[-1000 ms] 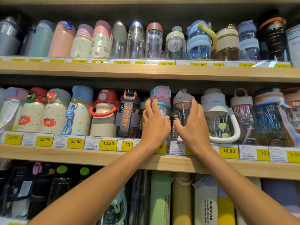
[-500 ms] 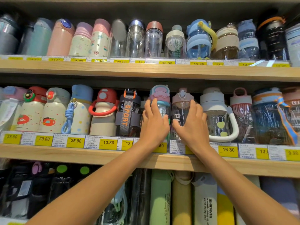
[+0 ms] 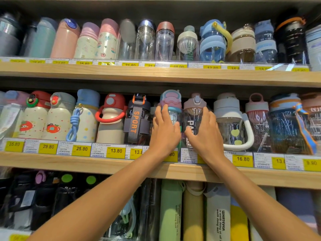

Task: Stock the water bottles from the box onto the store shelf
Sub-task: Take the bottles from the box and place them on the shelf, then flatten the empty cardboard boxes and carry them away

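Note:
Both my hands reach onto the middle shelf. My left hand lies flat against a clear bottle with a pink and blue lid, fingers spread over its front. My right hand rests on the neighbouring clear bottle with a mauve flip lid, fingers apart, covering its lower half. Both bottles stand upright on the shelf between a black bottle with an orange SPORT strap and a clear jug with a white handle. No box is in view.
The top shelf holds a full row of bottles. Tall green, yellow and white bottles stand on the lower shelf under my arms. Yellow price tags line the shelf edges. Bottles crowd both sides of my hands.
Both hands stay pressed on the same two bottles; they have shifted very slightly. The view has tilted a little.

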The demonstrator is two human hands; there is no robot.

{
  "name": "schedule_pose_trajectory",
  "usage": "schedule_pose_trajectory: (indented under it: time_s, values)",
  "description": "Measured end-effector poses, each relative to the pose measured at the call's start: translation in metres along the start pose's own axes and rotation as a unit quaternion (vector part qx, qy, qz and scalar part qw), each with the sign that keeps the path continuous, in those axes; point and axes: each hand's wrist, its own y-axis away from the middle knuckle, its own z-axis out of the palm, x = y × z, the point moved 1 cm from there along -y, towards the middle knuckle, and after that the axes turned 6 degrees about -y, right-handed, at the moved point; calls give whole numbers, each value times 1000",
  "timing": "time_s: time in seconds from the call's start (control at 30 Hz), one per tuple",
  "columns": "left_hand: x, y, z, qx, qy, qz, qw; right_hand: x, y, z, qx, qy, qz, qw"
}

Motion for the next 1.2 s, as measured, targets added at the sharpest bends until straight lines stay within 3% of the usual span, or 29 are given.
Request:
schedule_pose_trajectory:
  time_s: [0.37,0.57,0.8,0.97,1.2]
  values:
    - [2,2,-6,-22,37,-10,999,4,2,-2,-5,-9,-1,1000]
    - [6,27,-7,32,46,37,998,9,13,-13,29,-59,-32,997]
    - [21,104,-5,12,186,31,982,20,78,-47,31,-84,-84,992]
    - [45,182,15,-54,287,4,956,56,156,-86,14,-30,-88,996]
    - [117,287,95,-233,309,-25,922,150,273,-159,-61,46,39,996]
